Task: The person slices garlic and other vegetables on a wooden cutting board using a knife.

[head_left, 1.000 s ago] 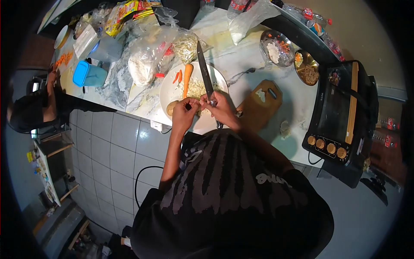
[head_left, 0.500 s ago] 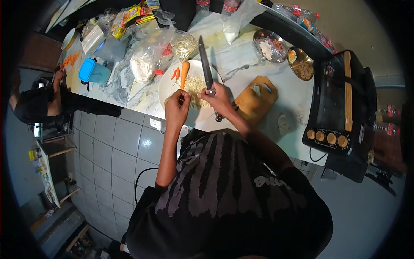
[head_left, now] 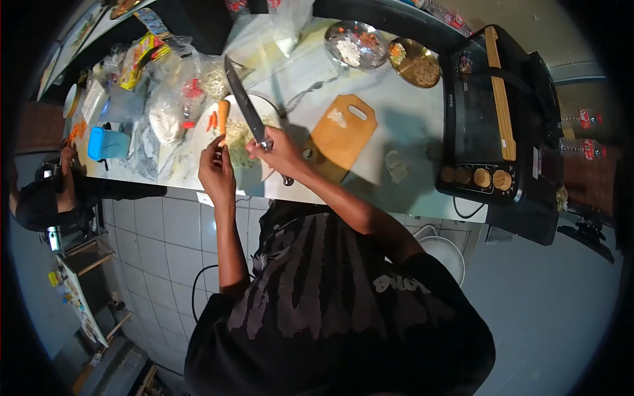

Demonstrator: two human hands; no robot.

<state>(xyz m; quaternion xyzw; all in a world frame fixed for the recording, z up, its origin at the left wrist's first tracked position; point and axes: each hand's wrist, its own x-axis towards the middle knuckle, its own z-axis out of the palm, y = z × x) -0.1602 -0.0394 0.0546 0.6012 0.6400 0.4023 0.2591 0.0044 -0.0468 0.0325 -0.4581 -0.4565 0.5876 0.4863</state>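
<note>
My right hand is closed around the handle of a large kitchen knife, its dark blade slanting up and left over the plate. My left hand has its fingers curled together at the plate's near left edge; whatever they pinch is too small to make out. Just beyond those fingertips a carrot lies on the white plate, beside small red chillies. Pale chopped pieces cover much of the plate, partly hidden by the knife and hands.
Right of the plate lies a wooden cutting board with a white scrap. Behind it are metal bowls of food, and a black toaster oven stands at right. Plastic bags and a blue-lidded container sit left, near another person.
The camera view has swung to the right. My hands have moved apart, the left pulling away from the right. The knife stays in my right hand, its blade tilting further left.
</note>
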